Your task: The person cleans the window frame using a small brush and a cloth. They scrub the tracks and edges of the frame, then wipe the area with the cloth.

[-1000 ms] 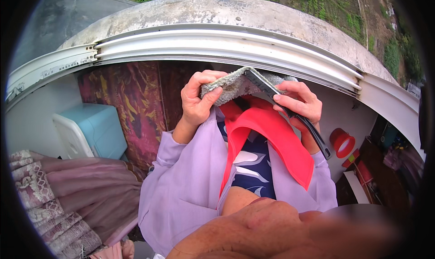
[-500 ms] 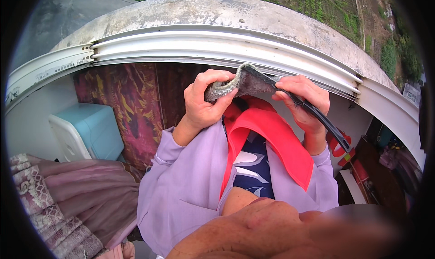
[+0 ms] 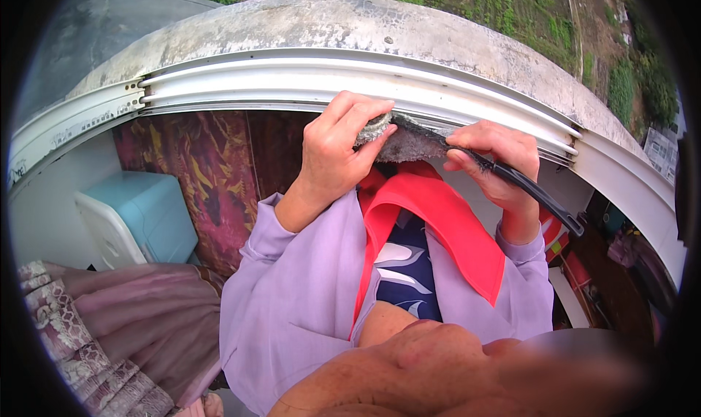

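My left hand [image 3: 330, 145] pinches a shaggy grey cloth [image 3: 409, 147] between thumb and fingers, just at the near edge of the white window track [image 3: 307, 75]. Behind the cloth's upper edge runs the dark head of a slim black-handled tool [image 3: 539, 196], which looks like a brush. My right hand [image 3: 504, 156] is closed round it where the handle begins, and the handle's tip sticks out to the lower right. The cloth lies along the tool's head between both hands. What is under the cloth is hidden.
Beyond the track is a weathered concrete ledge [image 3: 321, 24], with green plots below. To the left stand a blue and white box [image 3: 157, 216], a patterned curtain [image 3: 208, 176] and a mauve lace-trimmed cloth [image 3: 139, 307]. Stored items fill a dark space at right.
My left hand has moved right and slightly up along the cloth, whose raised fold is now pressed flatter. My right hand and the handle have shifted slightly right and down.
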A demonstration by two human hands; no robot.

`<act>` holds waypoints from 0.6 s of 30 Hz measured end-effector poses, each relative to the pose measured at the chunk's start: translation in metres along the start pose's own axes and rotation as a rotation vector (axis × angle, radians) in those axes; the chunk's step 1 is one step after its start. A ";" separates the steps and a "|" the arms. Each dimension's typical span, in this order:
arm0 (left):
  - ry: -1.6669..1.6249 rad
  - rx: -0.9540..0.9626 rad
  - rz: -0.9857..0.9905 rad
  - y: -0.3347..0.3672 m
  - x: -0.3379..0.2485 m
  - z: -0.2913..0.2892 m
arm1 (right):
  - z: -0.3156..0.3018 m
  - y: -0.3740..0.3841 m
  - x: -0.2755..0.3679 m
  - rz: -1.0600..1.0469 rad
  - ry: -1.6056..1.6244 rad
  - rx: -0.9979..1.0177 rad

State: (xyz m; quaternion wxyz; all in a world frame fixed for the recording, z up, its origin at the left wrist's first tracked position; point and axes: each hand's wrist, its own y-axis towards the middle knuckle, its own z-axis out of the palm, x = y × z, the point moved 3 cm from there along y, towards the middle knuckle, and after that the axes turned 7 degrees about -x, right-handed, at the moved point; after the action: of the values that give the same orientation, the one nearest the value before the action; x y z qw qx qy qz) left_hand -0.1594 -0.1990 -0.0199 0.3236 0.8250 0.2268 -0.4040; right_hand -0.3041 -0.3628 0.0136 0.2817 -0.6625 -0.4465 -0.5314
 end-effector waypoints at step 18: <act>0.300 0.229 0.276 0.011 -0.014 0.014 | -0.005 0.011 0.004 -0.273 -0.120 0.211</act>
State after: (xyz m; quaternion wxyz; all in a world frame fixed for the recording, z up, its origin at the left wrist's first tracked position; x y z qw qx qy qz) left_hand -0.1679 -0.2179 -0.0116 0.2428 0.9303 0.1103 -0.2519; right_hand -0.2960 -0.3708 0.0197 0.2476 -0.5928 -0.6016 -0.4747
